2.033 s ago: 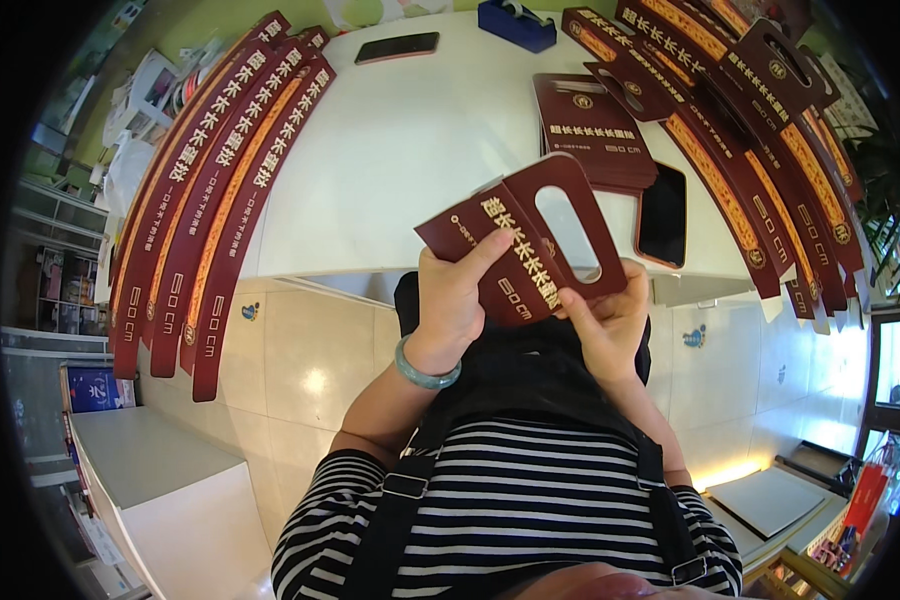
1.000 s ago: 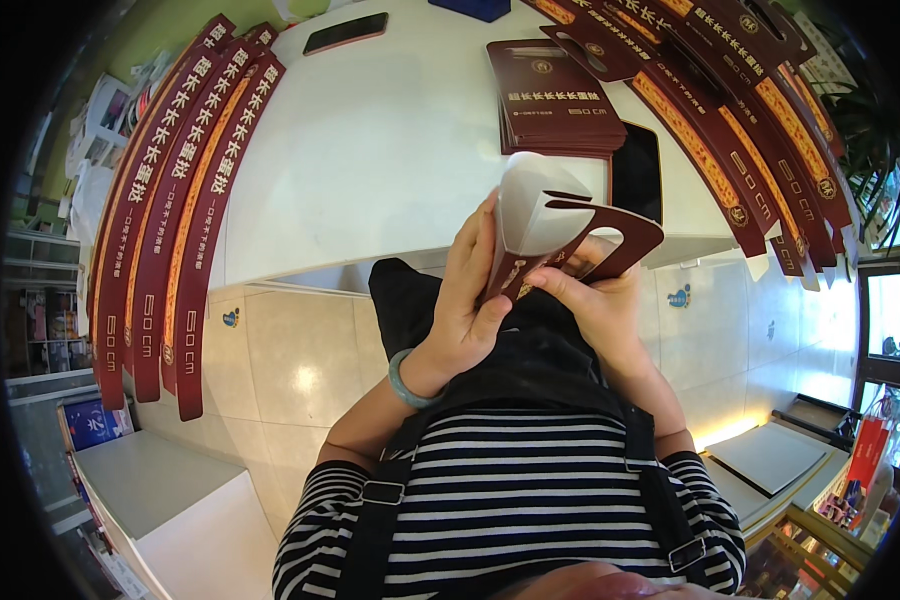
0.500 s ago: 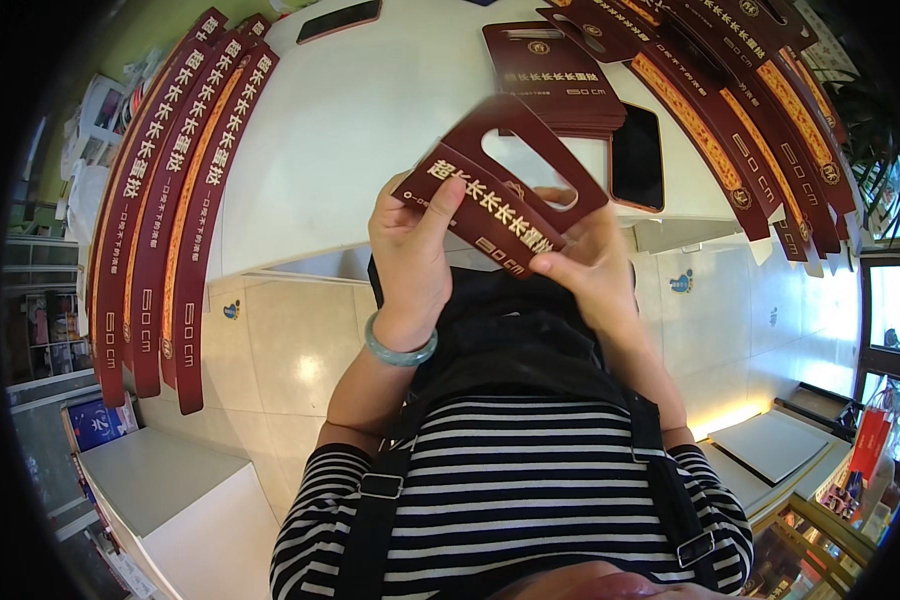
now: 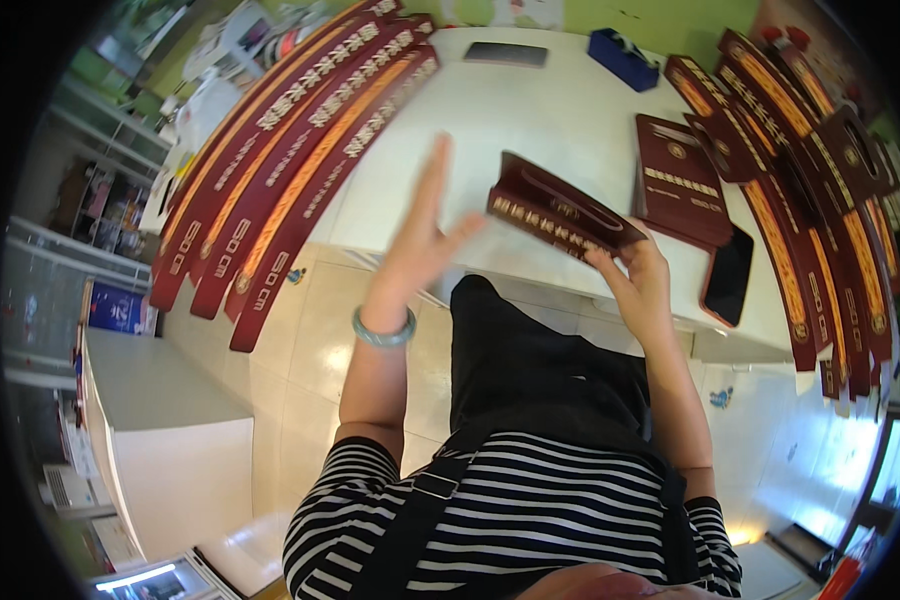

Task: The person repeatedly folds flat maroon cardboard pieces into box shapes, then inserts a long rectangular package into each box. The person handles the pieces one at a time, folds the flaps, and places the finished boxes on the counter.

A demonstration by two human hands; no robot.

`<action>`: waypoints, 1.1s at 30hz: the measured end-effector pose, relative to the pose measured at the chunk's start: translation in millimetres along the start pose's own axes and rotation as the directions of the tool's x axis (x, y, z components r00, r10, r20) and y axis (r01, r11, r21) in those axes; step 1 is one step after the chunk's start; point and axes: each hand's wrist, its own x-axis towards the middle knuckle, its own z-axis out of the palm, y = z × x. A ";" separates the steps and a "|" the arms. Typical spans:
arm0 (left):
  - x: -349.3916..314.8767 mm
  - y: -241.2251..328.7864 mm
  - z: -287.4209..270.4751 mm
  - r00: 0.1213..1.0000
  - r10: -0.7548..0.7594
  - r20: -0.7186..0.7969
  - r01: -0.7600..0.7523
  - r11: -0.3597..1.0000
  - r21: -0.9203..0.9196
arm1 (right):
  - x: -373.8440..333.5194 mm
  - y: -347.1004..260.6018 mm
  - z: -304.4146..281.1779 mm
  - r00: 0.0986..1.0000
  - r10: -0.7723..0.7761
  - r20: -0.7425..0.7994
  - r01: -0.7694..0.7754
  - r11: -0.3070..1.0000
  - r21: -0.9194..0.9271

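So, my right hand (image 4: pixel 642 279) holds the maroon carton (image 4: pixel 555 231).
Length slanting down-right; my left hand (image 4: pixel 420 246) wide, empty, beside its left end.

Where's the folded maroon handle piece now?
Head view, right of centre: the handle piece is in the right hand, left of the flat maroon stack and the black phone beside it.

Left hand (image 4: pixel 425 232): blurred, its fingertips smeared to my eye.
Right hand (image 4: pixel 634 278): some fingers hidden behind the maroon carton (image 4: pixel 560 212).
Phone by the stack (image 4: pixel 731 278): upper corner covered by flat cartons (image 4: pixel 678 182).
Long cartons at left (image 4: pixel 315 150): overlapping, partly hiding one another, lettering blurred.
Lit screen, lower left (image 4: pixel 142 584): cut off below.
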 end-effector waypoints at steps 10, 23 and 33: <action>66.4 -139.9 -265.2 0.881 -0.210 -0.424 0.440 0.037 0.897 | 8.5 30.2 25.8 0.988 -0.132 -0.081 0.105 0.956 -0.274; 65.0 -153.7 -291.0 0.930 -0.302 -0.212 0.240 0.059 0.969 | 3.9 41.1 17.2 0.947 -0.269 -0.175 0.220 0.942 -0.254; 84.2 21.3 -244.6 0.969 -0.043 -0.244 0.214 0.641 0.737 | -9.1 12.5 2.2 0.878 -0.413 -0.242 0.369 0.906 -0.208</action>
